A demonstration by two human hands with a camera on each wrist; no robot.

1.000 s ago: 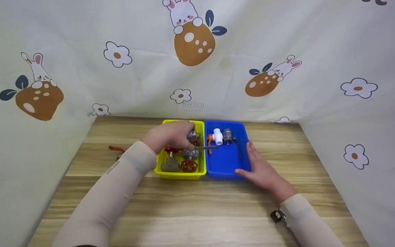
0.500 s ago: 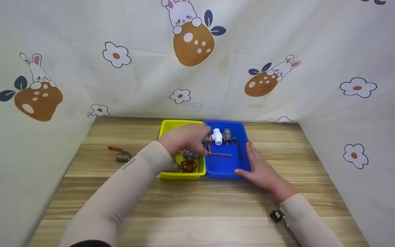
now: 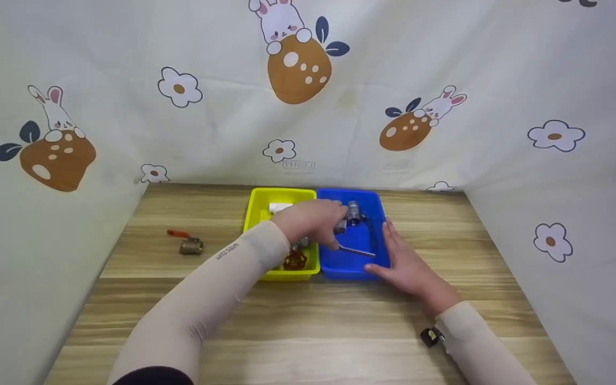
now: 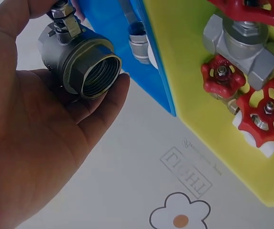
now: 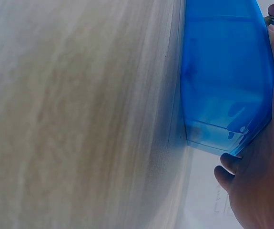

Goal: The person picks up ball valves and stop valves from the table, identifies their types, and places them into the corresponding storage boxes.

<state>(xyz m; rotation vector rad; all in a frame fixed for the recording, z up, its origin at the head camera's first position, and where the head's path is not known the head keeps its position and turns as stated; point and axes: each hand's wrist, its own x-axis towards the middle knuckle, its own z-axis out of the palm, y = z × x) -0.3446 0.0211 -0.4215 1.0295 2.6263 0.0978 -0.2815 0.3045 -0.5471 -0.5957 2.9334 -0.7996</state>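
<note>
In the head view my left hand (image 3: 310, 222) reaches over the blue bin (image 3: 356, 272), gripping a metal ball valve (image 4: 91, 67) with a long lever (image 3: 357, 251). The left wrist view shows its threaded opening, with fingers curled beneath the body. Another metal ball valve (image 3: 353, 213), with a dark lever, lies inside the blue bin. My right hand (image 3: 415, 267) rests on that bin's right side, fingers along the outer wall and thumb at the front corner. To the left, the yellow bin (image 3: 286, 275) holds several valves, including a red handwheel valve (image 3: 295, 260).
A brass ball valve (image 3: 191, 246) with a red lever lies on the wooden table (image 3: 308, 331), left of the yellow bin. A white fitting (image 3: 279, 207) sits at the yellow bin's back. A patterned cloth (image 3: 222, 133) encloses the table's back and sides.
My left hand has carried the metal ball valve rightward from over the yellow bin to over the blue one, now covering the white valve there. The right hand has stayed put.
</note>
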